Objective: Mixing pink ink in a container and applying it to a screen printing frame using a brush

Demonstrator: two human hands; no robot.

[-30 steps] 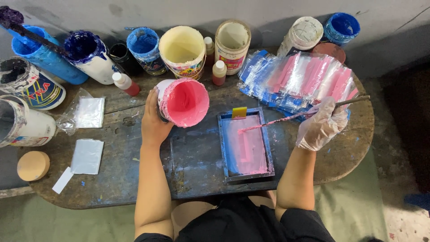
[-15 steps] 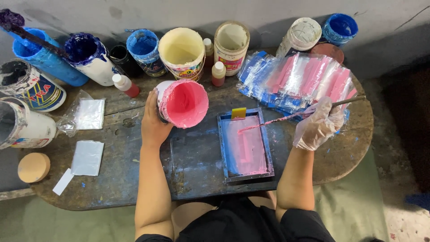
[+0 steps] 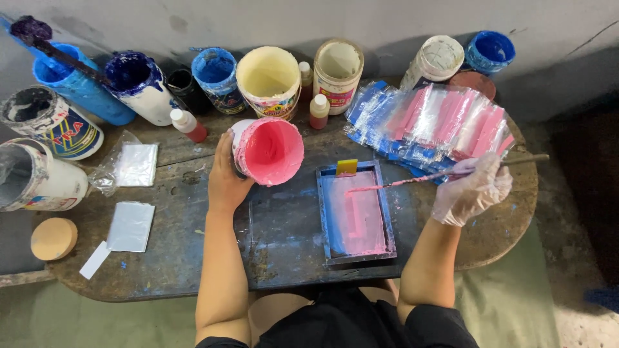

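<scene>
- On the round, paint-stained table [image 3: 193,270], the left hand [image 3: 227,180] wraps its bare fingers round a tub of pink paint [image 3: 267,151], which is tipped with its mouth toward the camera.
- Right of the tub, a blue-framed tray [image 3: 354,212] lies flat near the table's near edge, its inside smeared pink and pale blue, with a small yellow piece [image 3: 346,167] at its far rim.
- Over the table's right side, the right hand [image 3: 471,190], in a thin clear glove, is closed round a long stick [image 3: 445,174]; the stick's pink-coated tip reaches the tray's far end.
- Beyond that hand lies a fanned pile of pink and blue sheets in clear sleeves [image 3: 432,122].
- Along the far edge stand open paint tubs: blue [image 3: 216,74], cream [image 3: 269,80], dark blue [image 3: 135,80].
- At far left, near the edge, sits a round wooden disc [image 3: 53,238].
</scene>
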